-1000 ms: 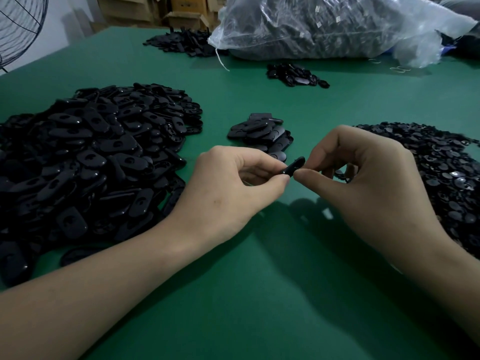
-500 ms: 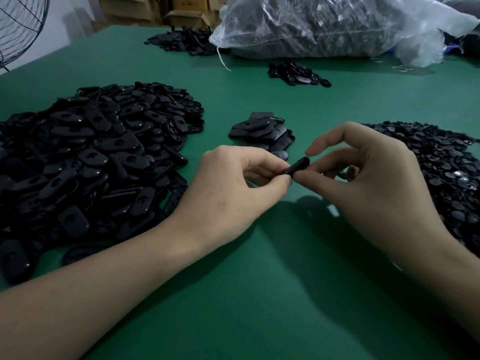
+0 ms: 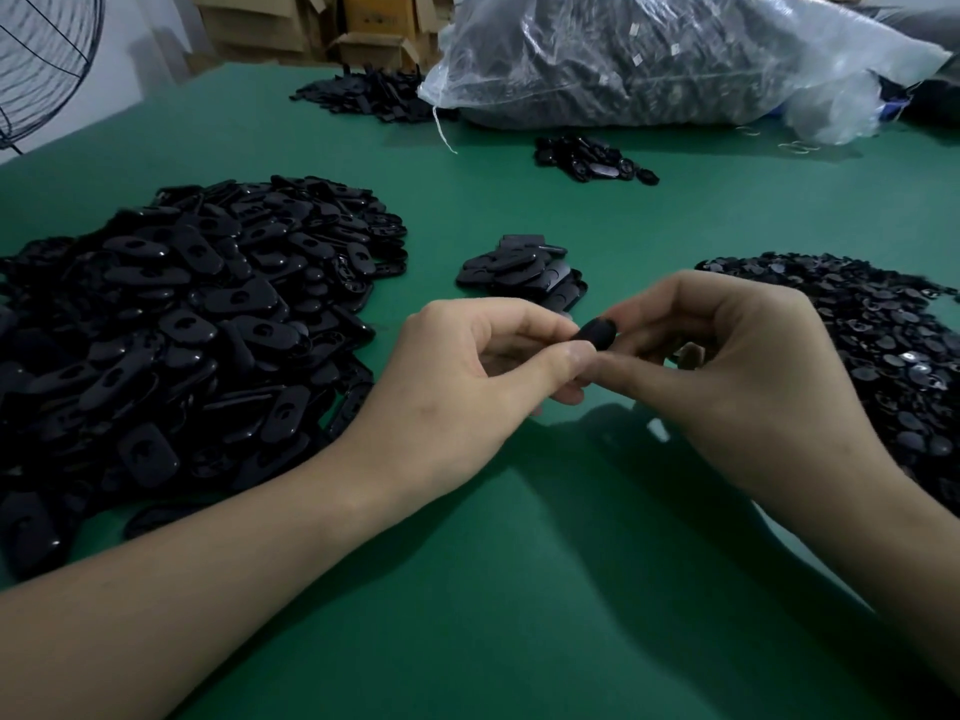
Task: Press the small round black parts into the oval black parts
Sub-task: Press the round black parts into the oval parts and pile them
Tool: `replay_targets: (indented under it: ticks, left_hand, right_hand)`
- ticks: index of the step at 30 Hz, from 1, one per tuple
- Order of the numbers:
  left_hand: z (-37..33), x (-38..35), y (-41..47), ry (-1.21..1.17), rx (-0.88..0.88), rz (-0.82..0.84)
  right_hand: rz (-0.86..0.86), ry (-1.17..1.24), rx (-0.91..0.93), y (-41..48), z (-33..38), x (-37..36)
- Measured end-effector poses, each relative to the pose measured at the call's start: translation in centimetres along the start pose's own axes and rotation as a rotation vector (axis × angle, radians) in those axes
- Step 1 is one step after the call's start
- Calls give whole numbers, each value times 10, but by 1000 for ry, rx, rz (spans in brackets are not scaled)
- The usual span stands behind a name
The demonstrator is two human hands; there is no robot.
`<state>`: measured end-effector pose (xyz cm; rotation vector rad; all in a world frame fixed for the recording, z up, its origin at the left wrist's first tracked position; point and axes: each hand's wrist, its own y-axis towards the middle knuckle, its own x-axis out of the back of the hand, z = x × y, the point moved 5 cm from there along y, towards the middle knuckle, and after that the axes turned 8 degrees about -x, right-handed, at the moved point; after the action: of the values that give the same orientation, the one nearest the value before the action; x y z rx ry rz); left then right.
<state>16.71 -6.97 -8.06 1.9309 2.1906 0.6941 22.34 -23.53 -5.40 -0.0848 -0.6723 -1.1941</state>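
Fingers (image 3: 561, 363) of the left hand (image 3: 457, 387) and right hand (image 3: 753, 376) curl inward, thumb tips touching, and pinch one oval black plastic part (image 3: 597, 332) above the middle of the green table (image 3: 519, 589). A big heap of oval black parts (image 3: 182, 330) lies toward the left edge. A heap of small round black parts (image 3: 883, 356) lies at the right edge.

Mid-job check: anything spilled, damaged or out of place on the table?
Nothing stands out. The left hand and right hand pinch one oval part above the green table; the oval pile, round-part pile and small middle stack sit apart.
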Motion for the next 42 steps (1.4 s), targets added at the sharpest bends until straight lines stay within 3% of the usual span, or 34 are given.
replay_targets:
  ticks: [8,15,22,42]
  left_hand:
    - [2,1,2,-124,13,1]
    - [-1,2,1,-137,-77,-63]
    - [-5,3,-3,-5,-145,-100]
    - [-22,5,-9,287,-270,-220]
  right_hand:
    - [15,-25,78,2,6,2]
    - [98,296,-59,-1,2,-6]
    - [228,653,-300,-6,-6,-18]
    - [302,944,-384,-11,0,-31]
